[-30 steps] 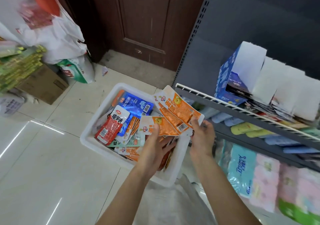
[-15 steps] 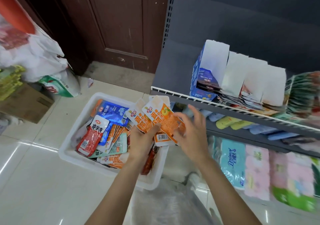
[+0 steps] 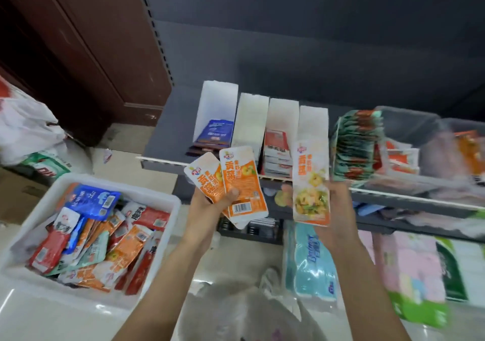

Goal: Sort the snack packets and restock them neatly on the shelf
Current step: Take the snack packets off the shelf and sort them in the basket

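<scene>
The left hand grasps two orange snack packets, fanned apart, thumb pressed on the front one. The right hand grasps one more orange packet, held upright just right of the pair. Directly beyond both hands runs the shelf, holding four white display boxes in a row. Down and left of the left hand, a white bin on the floor holds a jumble of many mixed packets.
</scene>
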